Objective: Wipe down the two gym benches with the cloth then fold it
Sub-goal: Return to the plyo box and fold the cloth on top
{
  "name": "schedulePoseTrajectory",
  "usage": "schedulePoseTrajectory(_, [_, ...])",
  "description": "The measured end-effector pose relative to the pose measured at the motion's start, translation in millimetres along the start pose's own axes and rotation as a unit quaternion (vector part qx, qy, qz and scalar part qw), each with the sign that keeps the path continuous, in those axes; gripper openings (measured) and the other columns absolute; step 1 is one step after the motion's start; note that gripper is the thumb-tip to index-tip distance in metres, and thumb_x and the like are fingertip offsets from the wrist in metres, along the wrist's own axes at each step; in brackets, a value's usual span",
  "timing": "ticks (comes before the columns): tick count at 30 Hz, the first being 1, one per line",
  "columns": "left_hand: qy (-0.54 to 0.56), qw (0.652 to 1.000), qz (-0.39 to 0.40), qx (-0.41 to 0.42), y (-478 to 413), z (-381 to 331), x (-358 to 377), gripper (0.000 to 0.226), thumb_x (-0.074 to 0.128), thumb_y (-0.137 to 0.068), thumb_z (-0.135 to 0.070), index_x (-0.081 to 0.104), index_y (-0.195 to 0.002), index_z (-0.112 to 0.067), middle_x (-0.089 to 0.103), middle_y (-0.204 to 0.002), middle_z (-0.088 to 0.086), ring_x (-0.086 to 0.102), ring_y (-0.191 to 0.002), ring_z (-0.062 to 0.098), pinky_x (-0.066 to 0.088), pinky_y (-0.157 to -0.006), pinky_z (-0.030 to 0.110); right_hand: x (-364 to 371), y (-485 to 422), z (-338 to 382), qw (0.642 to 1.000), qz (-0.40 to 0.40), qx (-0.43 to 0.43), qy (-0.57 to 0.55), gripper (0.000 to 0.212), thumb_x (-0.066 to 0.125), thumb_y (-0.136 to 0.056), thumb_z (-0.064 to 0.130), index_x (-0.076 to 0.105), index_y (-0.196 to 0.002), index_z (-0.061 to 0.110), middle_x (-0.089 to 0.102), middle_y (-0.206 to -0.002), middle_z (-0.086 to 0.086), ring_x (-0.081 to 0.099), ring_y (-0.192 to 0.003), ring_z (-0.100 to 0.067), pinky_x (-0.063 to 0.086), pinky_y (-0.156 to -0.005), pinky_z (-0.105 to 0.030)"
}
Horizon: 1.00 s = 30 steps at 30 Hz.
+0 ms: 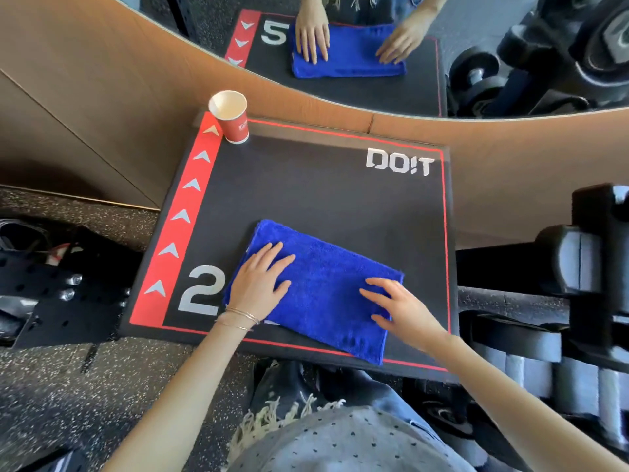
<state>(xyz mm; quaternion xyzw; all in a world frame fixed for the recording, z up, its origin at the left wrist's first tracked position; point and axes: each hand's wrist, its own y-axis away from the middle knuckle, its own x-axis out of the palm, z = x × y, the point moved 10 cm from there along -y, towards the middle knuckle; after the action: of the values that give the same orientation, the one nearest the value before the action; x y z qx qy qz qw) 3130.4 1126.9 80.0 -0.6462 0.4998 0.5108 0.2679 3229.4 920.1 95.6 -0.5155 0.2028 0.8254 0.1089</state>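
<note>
A blue cloth [323,291] lies folded into a rectangle on a black padded platform [306,185] with a red stripe, white arrows and the number 2. My left hand [260,281] rests flat on the cloth's left part, fingers spread. My right hand [398,310] lies on the cloth's right edge, fingers spread and pressing down. Neither hand grips the cloth. No gym bench can be made out in this view.
A red paper cup [231,117] stands at the platform's far left corner. A mirror [357,56] behind it reflects the hands and cloth. Dumbbells on a rack [561,301] fill the right side. A black perforated frame [51,294] lies on the speckled floor at left.
</note>
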Motion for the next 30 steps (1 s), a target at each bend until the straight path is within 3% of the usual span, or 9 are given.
schedulePoseTrajectory(2, [-0.025, 0.999, -0.002, -0.036, 10, 7, -5, 0.049, 0.054, -0.09, -0.022, 0.046, -0.138, -0.02, 0.032, -0.152, 0.007, 0.026, -0.143, 0.027, 0.029, -0.114, 0.042, -8, 5, -12, 0.999, 0.02, -0.028, -0.003, 0.041, 0.069, -0.083, 0.012, 0.062, -0.123, 0.017, 0.049, -0.136, -0.003, 0.052, -0.118, -0.02, 0.044, -0.097, -0.028])
schedulePoseTrajectory(4, [-0.031, 0.997, -0.02, -0.066, 21, -9, -10, 0.047, 0.06, -0.083, -0.014, 0.055, -0.129, -0.013, 0.044, -0.143, 0.014, 0.038, -0.134, 0.036, 0.04, -0.103, 0.047, -23, 0, -9, 0.995, 0.005, -0.095, 0.02, 0.032, 0.08, -0.07, 0.006, 0.074, -0.1, 0.014, 0.064, -0.116, -0.007, 0.063, -0.1, -0.024, 0.055, -0.083, -0.035])
schedulePoseTrajectory(7, [-0.017, 0.998, -0.061, -0.004, 35, -83, -12, 0.03, 0.075, -0.066, -0.016, 0.069, -0.096, -0.015, 0.066, -0.103, 0.006, 0.062, -0.094, 0.03, 0.052, -0.068, 0.038, -36, -11, 3, 0.974, 0.015, -0.212, 0.079, 0.028, 0.087, -0.057, 0.005, 0.075, -0.079, 0.017, 0.068, -0.095, -0.003, 0.067, -0.082, -0.021, 0.056, -0.069, -0.029])
schedulePoseTrajectory(10, [-0.01, 0.999, -0.033, 0.037, 42, -152, 10, 0.028, 0.08, -0.057, -0.035, 0.065, -0.076, -0.02, 0.062, -0.078, -0.002, 0.06, -0.07, 0.021, 0.047, -0.052, 0.029, -35, -21, 4, 0.946, 0.064, -0.296, 0.115, 0.03, 0.086, -0.056, 0.003, 0.075, -0.079, 0.018, 0.069, -0.092, -0.001, 0.066, -0.078, -0.021, 0.055, -0.062, -0.028])
schedulePoseTrajectory(14, [-0.036, 0.997, 0.055, -0.033, 48, -184, 55, 0.046, 0.07, -0.067, -0.054, 0.06, -0.093, -0.016, 0.058, -0.093, 0.0, 0.055, -0.083, 0.023, 0.038, -0.059, 0.033, -26, -26, -2, 0.909, 0.144, -0.359, 0.154, 0.033, 0.08, -0.064, 0.007, 0.073, -0.095, 0.017, 0.066, -0.103, -0.004, 0.063, -0.088, -0.024, 0.055, -0.07, -0.034])
schedulePoseTrajectory(16, [-0.036, 0.995, 0.05, -0.081, 51, -179, 62, 0.049, 0.066, -0.073, -0.053, 0.055, -0.102, -0.015, 0.054, -0.1, 0.002, 0.052, -0.088, 0.024, 0.036, -0.062, 0.035, -26, -26, -2, 0.896, 0.154, -0.38, 0.172, 0.036, 0.081, -0.066, 0.01, 0.071, -0.099, 0.016, 0.065, -0.104, -0.004, 0.062, -0.089, -0.025, 0.055, -0.07, -0.033])
schedulePoseTrajectory(20, [-0.066, 0.988, 0.041, -0.131, 58, -173, 50, 0.044, 0.083, -0.053, -0.047, 0.061, -0.078, -0.018, 0.059, -0.076, -0.003, 0.055, -0.065, 0.017, 0.045, -0.048, 0.027, -31, -31, 1, 0.897, 0.12, -0.398, 0.15, 0.023, 0.079, -0.07, 0.005, 0.071, -0.09, 0.013, 0.069, -0.096, -0.002, 0.065, -0.081, -0.025, 0.055, -0.056, -0.031])
schedulePoseTrajectory(25, [-0.137, 0.972, 0.06, -0.183, 58, -177, 45, 0.037, 0.084, -0.036, -0.024, 0.057, -0.061, -0.026, 0.053, -0.058, -0.008, 0.052, -0.051, 0.009, 0.034, -0.036, 0.02, -33, -28, 5, 0.887, 0.087, -0.43, 0.144, 0.025, 0.08, -0.059, 0.002, 0.073, -0.081, 0.013, 0.07, -0.086, -0.001, 0.066, -0.073, -0.022, 0.052, -0.05, -0.026])
schedulePoseTrajectory(30, [-0.068, 0.969, 0.07, -0.227, 48, -159, 54, 0.023, 0.058, -0.081, -0.009, 0.05, -0.102, -0.011, 0.057, -0.102, 0.008, 0.059, -0.093, 0.027, 0.039, -0.06, 0.031, -31, -23, 4, 0.886, 0.033, -0.432, 0.164, 0.023, 0.075, -0.055, 0.0, 0.07, -0.074, 0.012, 0.068, -0.076, 0.0, 0.062, -0.063, -0.022, 0.05, -0.046, -0.024])
